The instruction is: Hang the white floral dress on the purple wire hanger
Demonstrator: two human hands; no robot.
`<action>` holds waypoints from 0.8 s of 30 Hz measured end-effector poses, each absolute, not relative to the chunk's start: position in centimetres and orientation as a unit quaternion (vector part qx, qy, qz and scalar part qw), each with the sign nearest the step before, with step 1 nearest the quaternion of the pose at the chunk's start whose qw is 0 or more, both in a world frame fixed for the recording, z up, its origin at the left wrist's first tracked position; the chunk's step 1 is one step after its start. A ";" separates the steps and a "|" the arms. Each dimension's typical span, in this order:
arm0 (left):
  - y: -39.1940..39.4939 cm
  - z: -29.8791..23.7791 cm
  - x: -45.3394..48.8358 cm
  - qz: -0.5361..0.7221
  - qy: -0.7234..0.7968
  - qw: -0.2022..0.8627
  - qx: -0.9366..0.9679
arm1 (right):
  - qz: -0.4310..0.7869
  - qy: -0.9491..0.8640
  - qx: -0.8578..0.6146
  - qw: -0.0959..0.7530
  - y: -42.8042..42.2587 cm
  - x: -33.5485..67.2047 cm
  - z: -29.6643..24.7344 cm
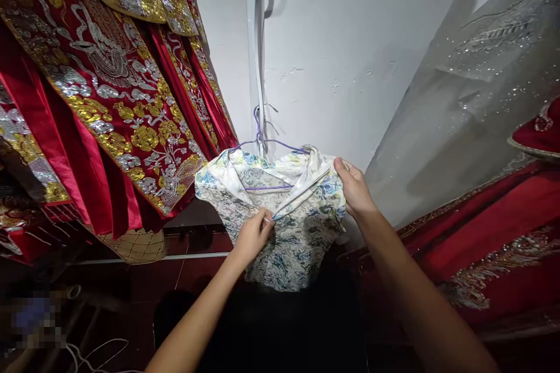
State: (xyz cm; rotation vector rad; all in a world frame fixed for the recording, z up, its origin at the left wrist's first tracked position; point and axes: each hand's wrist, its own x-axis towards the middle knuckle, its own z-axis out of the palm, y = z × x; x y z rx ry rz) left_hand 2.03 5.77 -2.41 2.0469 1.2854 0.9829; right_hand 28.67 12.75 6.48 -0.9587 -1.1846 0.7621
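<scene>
1. Head view: saw top (284,239) hung on purple hanger (257,122), close to wall (345,29), betw. red robe (144,134) on L & sheer fabric (455,122) on R.

2. Pinched bottom of V-neck w/ L hand (254,236), thumb to fingertips. Gripped shoulder edge w/ R hand (355,189), w/ thumb in front & fingers mostly hidden behind; couldn't tell how firmly.

3. Judged main risk as shoulder slipping off hanger. Likely cause: sideways tug by R hand out past hanger's end, esp. w/ V-neck held by L hand at same time.

4. Ranked wide neck as 2nd weak pt. Could've gaped & dropped over hanger's sloping arms if drawn down too hard by L hand.

5. Noted thin-looking, puckered cloth. Might've stretched, or prob. strained a seam near V, if pulled two ways at once.

6. Couldn't make out any fastener under L fingertips, so couldn't rule out damage there.

7. Saw hanger's hook beside white pole (257,41); couldn't make out exact support. Could've swung or unhooked if jerked or lifted, w/ top ending up on dark floor (201,280).

8. Saw collar edge folded back on R-hand side. Might've ended up crooked from uneven pull.

9. Spotted sequins on robe near L end of hanger. Could've snagged top's cloth if swung that way.
</scene>
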 end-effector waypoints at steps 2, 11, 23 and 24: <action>5.6 -3.4 2.4 0.384 0.466 0.299 0.739 | 0.242 -0.526 -0.468 0.667 12.1 29.0 5.7; 3.9 -3.4 4.3 0.517 0.360 0.545 0.554 | 0.235 -0.549 -0.494 0.632 3.3 19.6 -6.5; 11.5 12.7 0.1 0.634 0.306 0.560 0.438 | 0.337 -0.606 -0.472 0.545 4.2 16.4 -10.0; 11.8 13.9 -0.2 0.637 0.302 0.548 0.450 | 0.337 -0.613 -0.471 0.537 4.0 16.5 -10.3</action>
